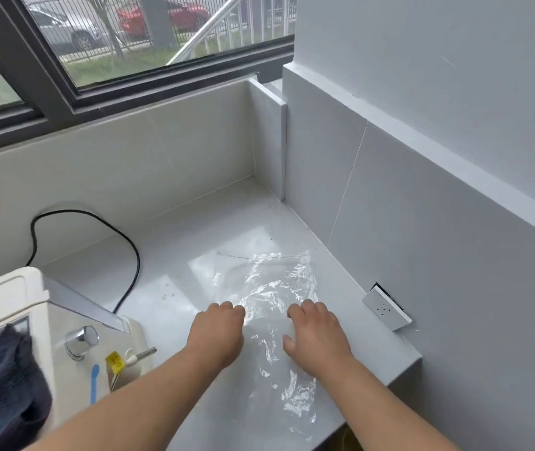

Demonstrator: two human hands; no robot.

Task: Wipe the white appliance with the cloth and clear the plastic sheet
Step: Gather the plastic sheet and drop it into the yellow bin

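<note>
Both hands rest on a crinkled plastic sheet on the white desk.

Head view: the left hand (215,333) lies palm down with fingers curled at the sheet's (272,307) left edge, and the right hand (316,333) lies palm down on the sheet's right part with fingers loosely spread; neither visibly pinches the plastic. The sheet stretches from beyond the fingertips back between the forearms to the desk's (168,255) near edge. Left of the left hand stands the white appliance (48,320), with a dark cloth (2,388) draped over its near left side. A black cable (129,255) loops on the desk beyond the appliance. Right of the right hand, a white socket (386,309) sits against the wall.
</note>
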